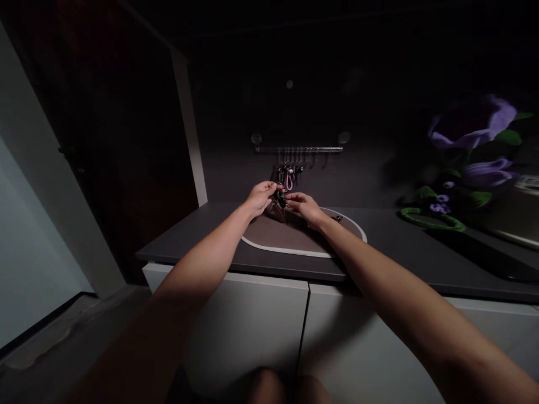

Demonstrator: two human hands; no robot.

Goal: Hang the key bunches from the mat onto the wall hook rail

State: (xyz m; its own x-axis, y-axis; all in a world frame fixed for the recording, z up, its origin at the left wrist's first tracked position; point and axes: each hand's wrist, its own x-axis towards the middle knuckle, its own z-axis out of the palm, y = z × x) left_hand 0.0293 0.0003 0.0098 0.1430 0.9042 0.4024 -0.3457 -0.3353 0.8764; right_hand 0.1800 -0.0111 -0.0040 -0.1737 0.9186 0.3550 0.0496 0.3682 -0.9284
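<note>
**A:** What are the hands doing up by the wall?

**B:** The left hand (260, 197) and the right hand (300, 206) are reaching in from either side, both half-closed, with their fingertips converging on a small dark key bunch (281, 198). It's too small to tell which one really has hold of it.

**A:** Where's that bunch sitting?

**B:** It's hovering between the hands, just below the keys (286, 171) hanging from a metal rail (298, 149), a pink strap (289, 182) among them. Being held there, it's staying up off the oval mat (290, 235) lying on the dark tabletop (189, 241).

**A:** Anything else nearby?

**B:** A purple flower decoration (471, 123) is showing well off to the right
</note>
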